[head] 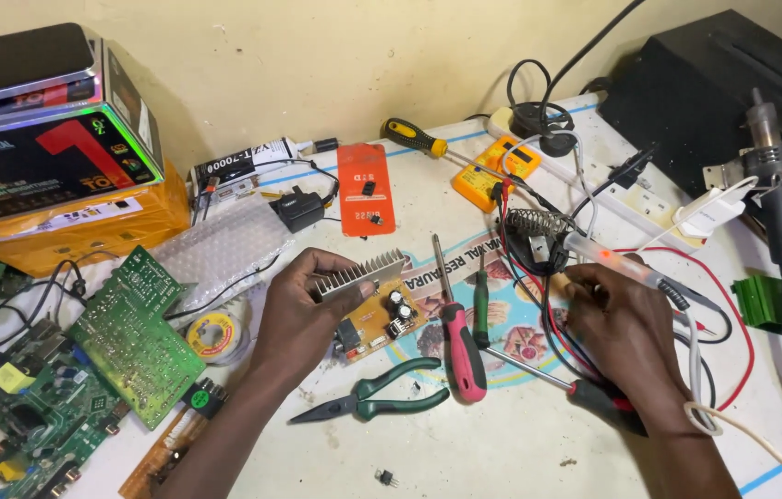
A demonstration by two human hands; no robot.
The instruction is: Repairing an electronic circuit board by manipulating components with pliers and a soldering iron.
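While the left hand [303, 310] grips the finned heatsink [358, 275] of a small circuit board [381, 319], held tilted at centre frame just above the surface [502, 444], the right hand [617, 323] closes around a lit soldering iron [626, 266] at centre right. The iron's tip is well apart from the board, so soldering appears not yet begun. Pliers [372, 397] and screwdrivers [460, 346] lie untouched between the hands.
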